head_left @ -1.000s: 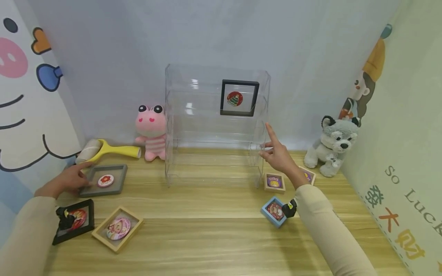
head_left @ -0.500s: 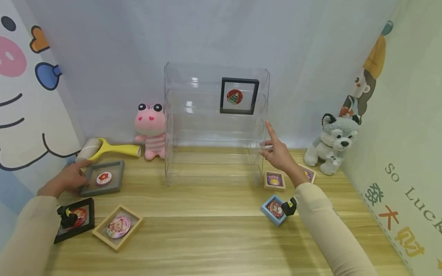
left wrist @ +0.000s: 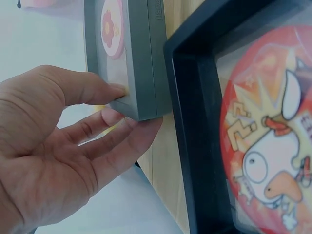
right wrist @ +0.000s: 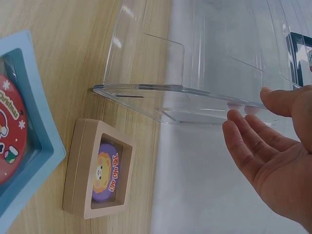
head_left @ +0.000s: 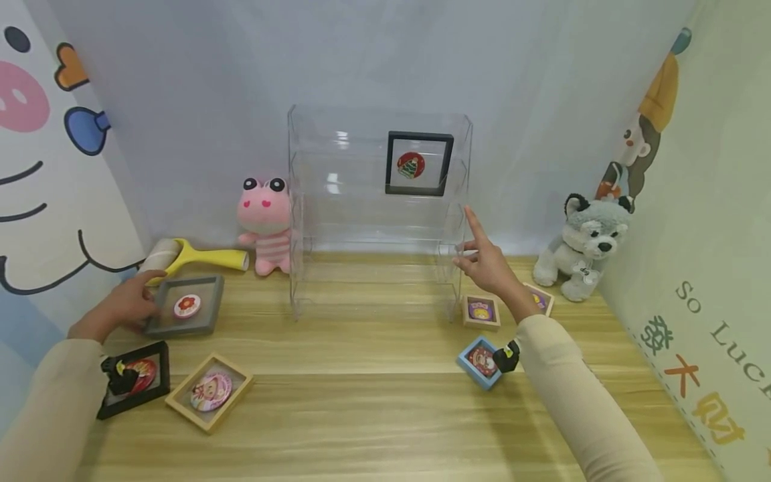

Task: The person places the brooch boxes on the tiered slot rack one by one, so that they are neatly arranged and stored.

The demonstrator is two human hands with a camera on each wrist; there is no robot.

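At the left of the table my left hand (head_left: 123,308) pinches the corner of a grey display frame (head_left: 207,309) holding a round red-flower badge (head_left: 187,306). The left wrist view shows the thumb (left wrist: 109,92) on its front face and the other fingers against its outer edge. My right hand (head_left: 484,268) is at the right side of a clear acrylic tiered stand (head_left: 373,231). Its index finger points up along the side, and the other fingertips (right wrist: 234,117) touch or nearly touch the clear panel. A black frame (head_left: 448,164) with a Christmas-tree badge leans on the stand's upper right.
Near the left hand lie a black frame (head_left: 162,368) and a wooden frame (head_left: 231,405). A yellow-handled lint roller (head_left: 213,259) and pink plush (head_left: 265,224) stand behind. Beside the right forearm are a small wooden frame (head_left: 495,314), a blue frame (head_left: 472,371) and a plush dog (head_left: 596,234).
The head view has shifted slightly, so everything sits a little higher. Both hands and the frames keep nearly the same places relative to each other.
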